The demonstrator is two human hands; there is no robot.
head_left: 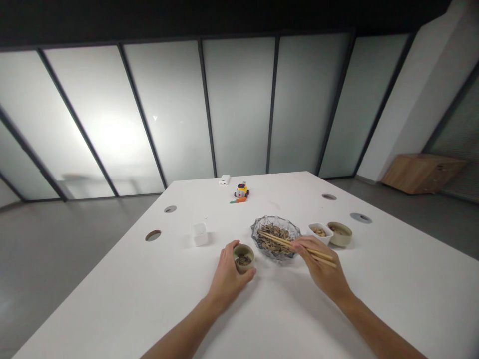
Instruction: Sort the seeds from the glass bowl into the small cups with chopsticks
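My left hand (229, 273) wraps round a small beige cup (250, 251) from its left and near side. A few sunflower seeds (243, 260) lie at the bottom of that cup. In my right hand (325, 267) is a pair of wooden chopsticks (277, 240), gripped near the back. Their tips reach into a clear faceted glass bowl (258, 230) that holds many more striped seeds. Whether a seed is pinched between the tips is too small to tell. The cup stands just left of the bowl, apart from it.
Right of the bowl are a white square dish (326, 239) with nuts and a beige bowl (342, 240). A white translucent cup (200, 235) stands to the left. Farther back on the white table (179, 299) are a yellow toy car (241, 191), an orange toy carrot (239, 200) and a white device (224, 180).
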